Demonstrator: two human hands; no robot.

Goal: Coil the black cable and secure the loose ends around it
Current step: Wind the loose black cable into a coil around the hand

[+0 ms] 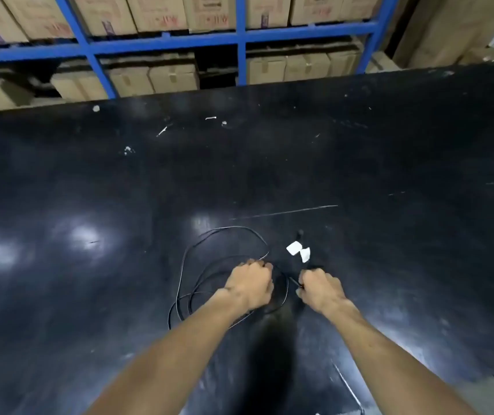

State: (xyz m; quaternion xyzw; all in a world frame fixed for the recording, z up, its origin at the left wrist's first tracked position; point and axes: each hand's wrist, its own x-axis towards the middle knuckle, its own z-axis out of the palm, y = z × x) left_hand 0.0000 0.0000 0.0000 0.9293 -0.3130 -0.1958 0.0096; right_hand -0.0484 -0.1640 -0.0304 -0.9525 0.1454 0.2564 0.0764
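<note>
Cable (224, 235) looped between both gripping hands (250, 284).

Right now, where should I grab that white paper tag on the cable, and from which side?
Judging by its pose, pinch the white tag by its free near flap, coming from above with the right hand. It lies flat on the black table, just beyond that hand, clear of the coil held by the left hand.

Black glossy table (359, 163) filling view, reflecting light at 9 o'clock. Black cable (189, 262) lying in loose loops near 6 o'clock. White tag (298, 251) sitting just right of loops. Small white scraps (96, 108) lying toward 11 o'clock, near far edge.
</note>
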